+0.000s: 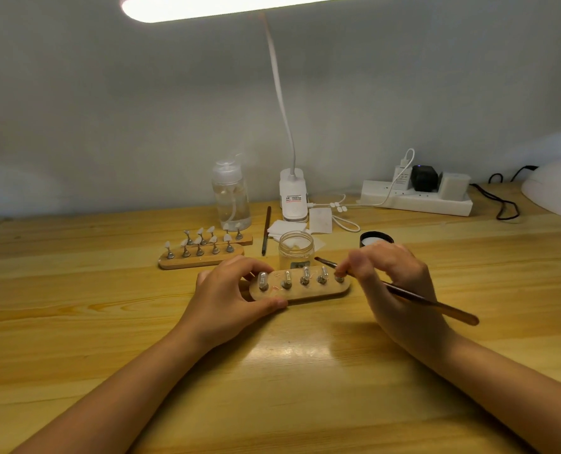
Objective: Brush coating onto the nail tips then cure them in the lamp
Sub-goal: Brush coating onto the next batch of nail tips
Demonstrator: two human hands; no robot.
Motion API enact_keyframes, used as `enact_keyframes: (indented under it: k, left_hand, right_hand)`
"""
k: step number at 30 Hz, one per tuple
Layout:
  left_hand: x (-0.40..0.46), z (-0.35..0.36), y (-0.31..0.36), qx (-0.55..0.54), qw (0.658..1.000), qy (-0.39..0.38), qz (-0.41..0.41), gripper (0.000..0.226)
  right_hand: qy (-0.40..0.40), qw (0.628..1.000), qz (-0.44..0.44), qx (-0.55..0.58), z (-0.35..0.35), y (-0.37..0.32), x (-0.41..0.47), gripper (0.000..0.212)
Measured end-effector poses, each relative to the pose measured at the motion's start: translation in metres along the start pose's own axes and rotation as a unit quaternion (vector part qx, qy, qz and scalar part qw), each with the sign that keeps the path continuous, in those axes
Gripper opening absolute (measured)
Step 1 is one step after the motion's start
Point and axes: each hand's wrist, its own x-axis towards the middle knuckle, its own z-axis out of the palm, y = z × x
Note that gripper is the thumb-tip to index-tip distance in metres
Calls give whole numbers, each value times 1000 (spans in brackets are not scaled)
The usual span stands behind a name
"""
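- My left hand [231,291] grips the left end of the near holder [300,288], thumb on its front edge, fingers curled over the back, pinning it flat on the table [272,371].
- Five nail tips [305,275] stand in a row on that holder, each on a small metal stem, clear and glossy under the light.
- My right hand [394,286] pinches the brush [433,304]; the handle runs out to the right past my palm, the dark bristle end pokes up and left, just above the row's right end.
- My right fingertips hover at the rightmost tip; whether they touch it, I cannot tell.
- Just behind the holder sits an open jar [296,253], and to its right a black lid [376,239] lying upside down.
- Farther back left, two more holders [203,253] carry white-looking tips.
- A second brush [266,231] lies beside them, pointing away from me.
- A clear pump bottle [231,198] stands behind, then the clip lamp [293,194] with its bright bar overhead.
- A power strip [417,199] sits against the wall at right.
- At the far right edge, a white domed shape [554,188], only partly in view.
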Motion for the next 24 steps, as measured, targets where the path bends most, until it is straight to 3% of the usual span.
enact_keyframes:
  k: [6, 10, 15, 21, 24]
  left_hand:
    - [0, 0, -1, 3, 1000, 2, 5, 41]
    - [1, 0, -2, 4, 1000, 1, 7, 42]
    - [1, 0, -1, 7, 1000, 3, 9, 42]
    - [0, 1, 1, 17, 999, 26, 32, 47]
    - [-3, 2, 0, 35, 998, 35, 48, 47]
  right_hand:
    - [-23, 999, -36, -19, 6, 0, -2, 53]
    - [-13, 999, -13, 27, 5, -1, -4, 55]
    - [-19, 1000, -13, -3, 7, -1, -1, 53]
    - [-5, 996, 14, 91, 5, -9, -2, 49]
    - [-12, 997, 14, 70, 14, -14, 1, 46]
